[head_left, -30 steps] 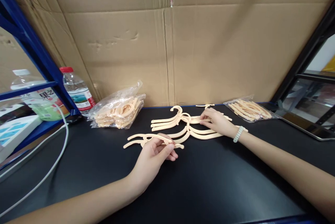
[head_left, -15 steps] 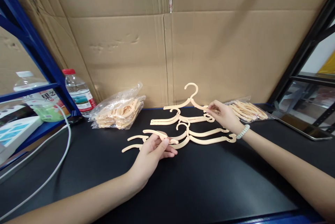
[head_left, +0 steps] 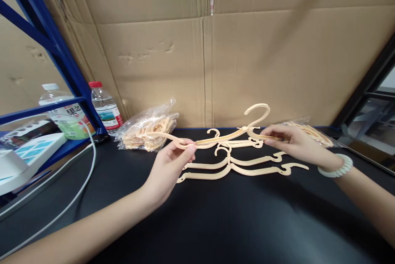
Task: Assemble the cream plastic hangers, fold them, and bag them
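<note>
One beige plastic clothes hanger [head_left: 230, 136] is pinched aloft at opposite arms by the left hand [head_left: 173, 159] and right hand [head_left: 293, 145], with other hangers [head_left: 212, 176] already laid out between them on the tabletop [head_left: 222, 218] and more beige pieces [head_left: 152, 134] still bagged beyond each.

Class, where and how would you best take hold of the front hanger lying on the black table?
Probably pinch the front hanger by its right bar, midway along, with thumb and finger across it, coming from the near side and above. The bar is slender and lies low, and another hanger sits close behind it.
</note>
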{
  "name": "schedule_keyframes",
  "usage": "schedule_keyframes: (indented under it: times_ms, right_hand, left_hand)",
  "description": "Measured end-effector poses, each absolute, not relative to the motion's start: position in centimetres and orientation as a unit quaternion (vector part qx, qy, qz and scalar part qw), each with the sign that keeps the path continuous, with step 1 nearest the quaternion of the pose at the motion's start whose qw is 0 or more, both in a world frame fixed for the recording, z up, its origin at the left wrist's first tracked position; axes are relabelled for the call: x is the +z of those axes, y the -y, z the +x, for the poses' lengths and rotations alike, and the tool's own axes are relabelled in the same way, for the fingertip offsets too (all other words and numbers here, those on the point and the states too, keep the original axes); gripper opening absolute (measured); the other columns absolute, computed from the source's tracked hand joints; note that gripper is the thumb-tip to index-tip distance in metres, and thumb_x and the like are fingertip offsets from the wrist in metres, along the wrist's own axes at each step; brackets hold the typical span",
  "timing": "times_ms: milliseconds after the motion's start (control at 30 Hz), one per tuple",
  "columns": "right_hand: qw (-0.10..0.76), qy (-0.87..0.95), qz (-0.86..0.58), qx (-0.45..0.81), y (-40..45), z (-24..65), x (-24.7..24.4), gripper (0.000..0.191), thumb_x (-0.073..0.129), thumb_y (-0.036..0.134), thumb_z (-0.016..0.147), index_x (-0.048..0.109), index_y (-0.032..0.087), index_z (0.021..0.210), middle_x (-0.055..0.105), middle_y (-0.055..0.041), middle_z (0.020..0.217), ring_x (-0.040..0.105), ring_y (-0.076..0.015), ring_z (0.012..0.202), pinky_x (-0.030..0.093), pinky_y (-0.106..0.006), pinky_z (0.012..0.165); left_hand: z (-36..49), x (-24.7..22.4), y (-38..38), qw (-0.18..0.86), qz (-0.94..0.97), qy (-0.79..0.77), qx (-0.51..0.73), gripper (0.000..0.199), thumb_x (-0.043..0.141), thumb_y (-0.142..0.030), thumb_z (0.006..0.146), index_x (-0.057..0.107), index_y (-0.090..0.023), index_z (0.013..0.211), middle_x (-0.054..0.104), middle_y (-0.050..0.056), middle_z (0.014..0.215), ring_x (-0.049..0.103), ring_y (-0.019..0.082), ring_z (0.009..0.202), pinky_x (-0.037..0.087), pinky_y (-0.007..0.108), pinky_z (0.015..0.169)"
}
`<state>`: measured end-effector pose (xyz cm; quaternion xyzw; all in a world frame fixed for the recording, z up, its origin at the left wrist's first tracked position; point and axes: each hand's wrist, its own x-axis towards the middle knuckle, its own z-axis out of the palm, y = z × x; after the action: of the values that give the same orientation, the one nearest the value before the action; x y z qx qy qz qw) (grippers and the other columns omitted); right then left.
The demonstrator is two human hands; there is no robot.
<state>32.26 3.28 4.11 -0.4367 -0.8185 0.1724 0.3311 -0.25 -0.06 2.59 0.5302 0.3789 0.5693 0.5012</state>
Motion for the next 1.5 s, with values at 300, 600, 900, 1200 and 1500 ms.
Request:
schedule_keyframes:
  times_ms: [300,600,900,1200,1500]
  right_hand:
    - [0.342,0.812,-0.429,0.199,-3.4,32.1,3.5,0.027,0.059,0.047,0.089,0.065,0.022,0.099,0.068,-0.0060,0.096,0.064,-0.0219,0.087,0.051,-0.034,0.076]
    - [0.348,0.815,-0.424,0.185,-3.2,32.1,3.6,0.027,0.059,0.046,0.089,0.066,0.021,0.095,0.069,-0.0061,0.094,0.064,-0.0216,0.085,0.050,-0.034,0.074]
    - [0.335,0.838,-0.415,0.113,-2.7,31.3,3.4,0.025,0.056,0.043,0.091,0.068,0.022,0.098,0.070,-0.0056,0.093,0.064,-0.0213,0.080,0.050,-0.033,0.068]
    - [0.347,0.830,-0.422,0.112,-2.9,31.6,3.3,0.025,0.057,0.043,0.091,0.067,0.022,0.098,0.070,-0.0060,0.095,0.064,-0.0220,0.083,0.050,-0.034,0.070]
    - [0.340,0.828,-0.434,0.104,-2.8,31.5,3.5,0.026,0.056,0.044,0.091,0.067,0.022,0.100,0.070,-0.0080,0.097,0.063,-0.0244,0.086,0.051,-0.037,0.072]
  left_hand:
    - [-1.4,3.0,-1.0,0.614,0.487,-0.314,0.537,0.014,0.075,-0.027,0.080,0.066,-0.017,0.082,0.058,0.001,0.100,0.056,0.012,0.090,0.050,0.025,0.086]
    - [-1.6,3.3,-1.2,0.664,0.489,-0.297,0.482,0.017,0.076,-0.024,0.079,0.062,-0.017,0.085,0.063,0.003,0.100,0.064,0.014,0.083,0.055,0.027,0.080]
    - [-1.6,2.8,-1.4,0.665,0.468,-0.332,0.478,0.015,0.071,-0.008,0.076,0.057,-0.014,0.075,0.060,0.000,0.073,0.061,0.009,0.065,0.052,0.016,0.064]
    - [-1.4,3.5,-1.0,0.663,0.421,-0.354,0.507,0.015,0.057,-0.001,0.084,0.056,-0.012,0.074,0.065,0.005,0.090,0.067,0.012,0.071,0.057,0.021,0.072]
    - [-1.5,3.1,-1.1,0.658,0.436,-0.346,0.507,0.015,0.063,-0.002,0.080,0.056,-0.013,0.073,0.065,0.005,0.088,0.067,0.012,0.071,0.055,0.022,0.072]
